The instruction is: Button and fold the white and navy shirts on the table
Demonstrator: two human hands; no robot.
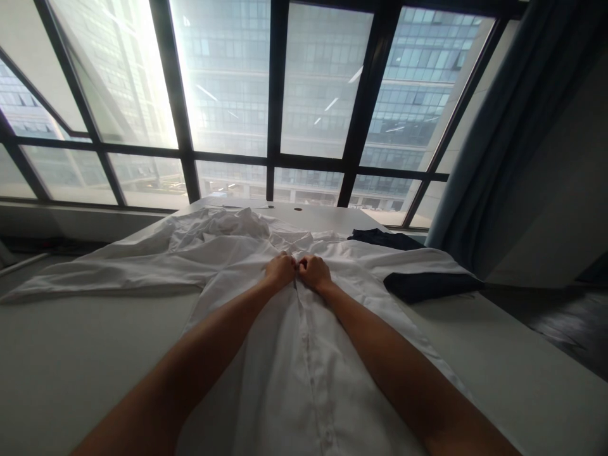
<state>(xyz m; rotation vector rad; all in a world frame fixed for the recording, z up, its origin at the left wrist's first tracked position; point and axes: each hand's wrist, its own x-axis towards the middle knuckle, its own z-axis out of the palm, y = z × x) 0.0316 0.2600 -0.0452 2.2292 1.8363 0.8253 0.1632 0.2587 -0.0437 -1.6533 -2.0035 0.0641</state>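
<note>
Both hands meet knuckle to knuckle on the front placket of a white shirt spread flat on the bench: left hand and right hand each have their grip pinched shut on the cloth (apparently fastening a button near the collar); next comes the button below, working down the placket

One white shirt, two dark folded cloths, two hands, one table.
</note>
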